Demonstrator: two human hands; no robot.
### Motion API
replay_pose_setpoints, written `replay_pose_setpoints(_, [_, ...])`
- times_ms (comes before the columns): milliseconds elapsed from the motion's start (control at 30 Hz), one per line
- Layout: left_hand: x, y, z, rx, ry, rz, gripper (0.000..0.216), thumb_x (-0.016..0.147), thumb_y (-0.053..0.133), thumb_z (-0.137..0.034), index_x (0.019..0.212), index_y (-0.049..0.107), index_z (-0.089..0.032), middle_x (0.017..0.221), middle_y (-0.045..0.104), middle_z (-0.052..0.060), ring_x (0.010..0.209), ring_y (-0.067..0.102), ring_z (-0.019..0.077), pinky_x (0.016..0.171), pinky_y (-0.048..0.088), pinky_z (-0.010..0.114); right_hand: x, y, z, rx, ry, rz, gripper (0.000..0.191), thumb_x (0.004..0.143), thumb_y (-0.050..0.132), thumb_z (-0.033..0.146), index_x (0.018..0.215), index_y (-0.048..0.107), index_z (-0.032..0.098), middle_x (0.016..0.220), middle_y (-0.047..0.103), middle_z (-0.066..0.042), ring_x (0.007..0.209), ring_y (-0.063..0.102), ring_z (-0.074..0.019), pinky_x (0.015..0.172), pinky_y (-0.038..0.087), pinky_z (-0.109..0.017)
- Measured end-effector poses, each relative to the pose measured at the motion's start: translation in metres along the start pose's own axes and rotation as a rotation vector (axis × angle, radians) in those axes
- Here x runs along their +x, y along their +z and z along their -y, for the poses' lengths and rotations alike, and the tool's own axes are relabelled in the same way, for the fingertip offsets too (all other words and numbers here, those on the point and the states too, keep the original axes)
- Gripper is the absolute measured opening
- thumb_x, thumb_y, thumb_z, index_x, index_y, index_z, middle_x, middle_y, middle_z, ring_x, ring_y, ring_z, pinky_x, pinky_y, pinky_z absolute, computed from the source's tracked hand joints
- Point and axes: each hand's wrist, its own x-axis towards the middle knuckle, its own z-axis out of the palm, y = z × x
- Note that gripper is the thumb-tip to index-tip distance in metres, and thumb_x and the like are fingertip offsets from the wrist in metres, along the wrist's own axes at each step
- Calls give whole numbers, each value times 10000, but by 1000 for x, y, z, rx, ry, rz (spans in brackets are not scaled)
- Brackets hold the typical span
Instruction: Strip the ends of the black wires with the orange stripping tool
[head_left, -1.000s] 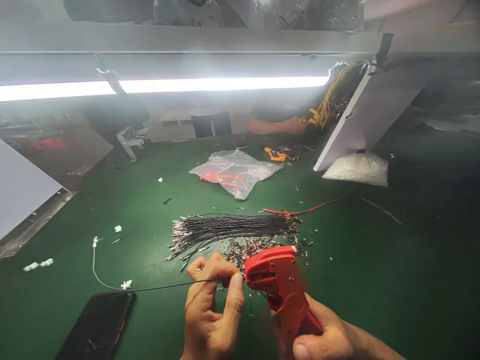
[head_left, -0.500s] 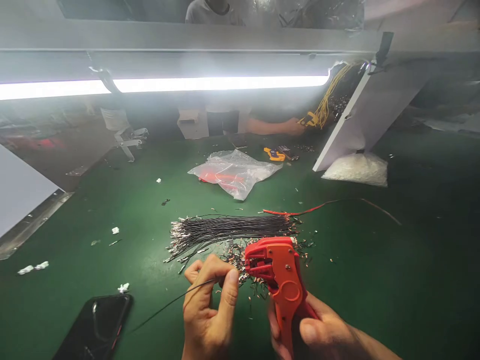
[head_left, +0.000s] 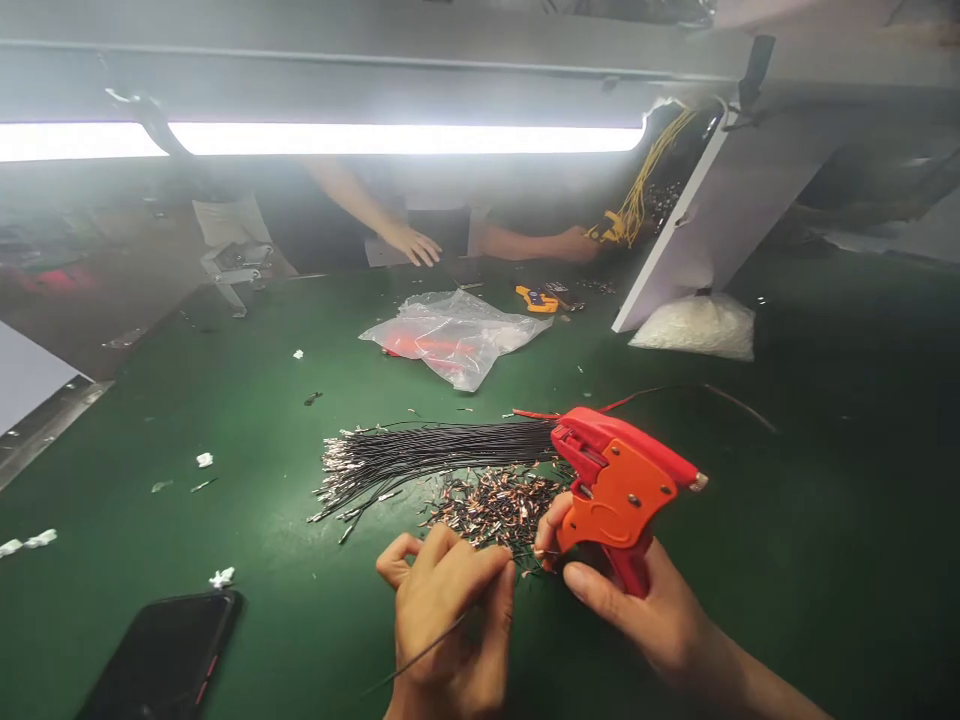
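Note:
My left hand (head_left: 450, 620) pinches a thin black wire (head_left: 424, 655) between thumb and forefinger, its long tail trailing down to the left. An orange and red wire stripper (head_left: 619, 495) is gripped in my right hand (head_left: 645, 610), its jaws tilted up and left, apart from the wire. The wire's short end points at my right fingers, where copper strands seem to show. Behind my hands lies a bundle of black wires (head_left: 450, 445) with metal terminals at the left ends. A pile of short wire scraps (head_left: 502, 505) sits between bundle and hands.
A phone (head_left: 161, 650) lies front left. Behind the bundle are a clear plastic bag (head_left: 457, 340) with red contents, a yellow tool (head_left: 537, 299) and a white-filled bag (head_left: 694, 328). Across the table, another person's hands (head_left: 411, 243) show beneath the lamp (head_left: 405, 138). A red wire (head_left: 622, 400) lies behind the stripper.
The stripper has swung away from the wire, its head tipping up and to the right. My left hand has moved slightly right with the wire. A co-worker's other hand has appeared across the table.

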Motion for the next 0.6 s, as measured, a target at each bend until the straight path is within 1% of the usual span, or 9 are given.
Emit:
replay_pose_setpoints(67, [-2, 4, -1, 40, 39, 16, 220, 869, 537, -35, 898, 597, -245, 588, 519, -75, 600, 482, 145, 754, 239, 382, 0, -1, -2, -34, -31, -17, 161, 933, 598, 295, 1092, 603, 269, 971, 619, -31, 935, 591, -217, 909, 467, -382])
replay_pose_setpoints(133, [-4, 8, -1, 85, 72, 38, 209, 880, 527, -43, 882, 601, -238, 563, 490, -74, 595, 474, 147, 731, 229, 378, -1, 0, -4, -39, -27, -31, 148, 936, 583, 280, 1083, 594, 261, 952, 621, -32, 916, 601, -215, 898, 486, -384])
replay_pose_setpoints(233, [-8, 13, -1, 133, 142, 40, 194, 886, 533, -50, 873, 600, -232, 534, 489, -77, 568, 469, 144, 712, 226, 372, -1, 2, -4, -77, -14, -49, 98, 934, 570, 266, 1025, 598, 243, 906, 621, -31, 871, 607, -207, 868, 509, -371])
replay_pose_setpoints(333, [-10, 15, 2, 152, 198, 33, 171, 880, 554, -54, 879, 590, -222, 522, 502, -79, 553, 472, 140, 688, 222, 364, 1, 2, -4, -93, 5, -34, 98, 936, 564, 282, 1006, 605, 227, 890, 610, -37, 846, 597, -207, 829, 524, -362])
replay_pose_setpoints(433, [-11, 15, 5, 184, 215, 37, 161, 872, 563, -52, 877, 593, -210, 520, 482, -78, 547, 451, 139, 669, 206, 362, 1, 0, -3, -92, 30, 5, 111, 936, 559, 291, 1008, 605, 219, 888, 601, -39, 836, 588, -205, 823, 522, -364])
replay_pose_setpoints(600, [-14, 18, 5, 207, 221, 47, 161, 877, 576, -61, 847, 604, -217, 516, 474, -74, 567, 471, 144, 681, 221, 374, 2, 4, 2, -137, 29, -46, 59, 912, 574, 276, 933, 588, 223, 824, 596, -24, 792, 607, -197, 791, 548, -350])
